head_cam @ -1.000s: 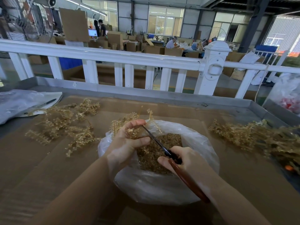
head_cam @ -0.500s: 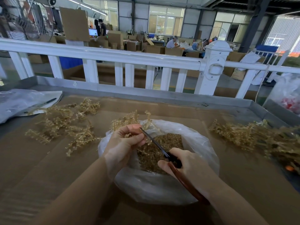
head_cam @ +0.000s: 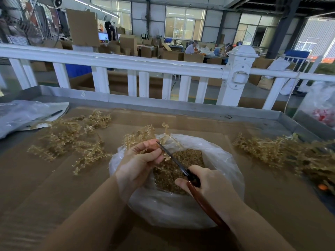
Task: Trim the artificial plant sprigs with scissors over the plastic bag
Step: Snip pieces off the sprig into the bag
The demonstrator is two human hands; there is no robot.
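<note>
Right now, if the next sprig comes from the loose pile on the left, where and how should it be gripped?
Probably by a bare stem end, from above. In the left pile the sprigs lie flat on the cardboard, thin stems poking out toward the plastic bag; pinch one there, as the left hand holds its sprig.

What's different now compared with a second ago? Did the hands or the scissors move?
The left hand has curled tighter round its sprig and edged up over the plastic bag. The scissors in the right hand followed, their tip moving up and left against the left fingers. Nothing was taken up or let go. The sprig piles at left and right stayed put.
</note>
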